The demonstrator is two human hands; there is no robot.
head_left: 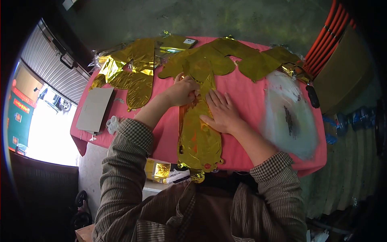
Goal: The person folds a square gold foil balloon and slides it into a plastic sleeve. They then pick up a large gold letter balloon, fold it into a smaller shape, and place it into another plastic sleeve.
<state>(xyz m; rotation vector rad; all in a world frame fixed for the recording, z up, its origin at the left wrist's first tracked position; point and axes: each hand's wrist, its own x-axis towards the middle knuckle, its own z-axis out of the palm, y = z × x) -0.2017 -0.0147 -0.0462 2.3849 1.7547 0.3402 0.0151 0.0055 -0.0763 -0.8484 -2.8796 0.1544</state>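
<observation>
A long gold foil piece (199, 141) lies flat on the pink cloth (161, 137), its lower end at the near table edge. At its upper left edge is my left hand (183, 90), with curled fingers pinching the foil. My right hand (221, 111) rests flat on the foil's right side, fingers spread. Beyond both hands, more gold foil (217, 60) spreads over the far part of the table. Another crinkled gold foil shape (139, 86) lies to the left.
A grey folded card (94, 109) and crumpled clear plastic (113, 124) lie at the left. Translucent plastic bags (288, 117) cover the right side, beside a black object (312, 96). A box with gold packets (161, 171) sits below the near edge.
</observation>
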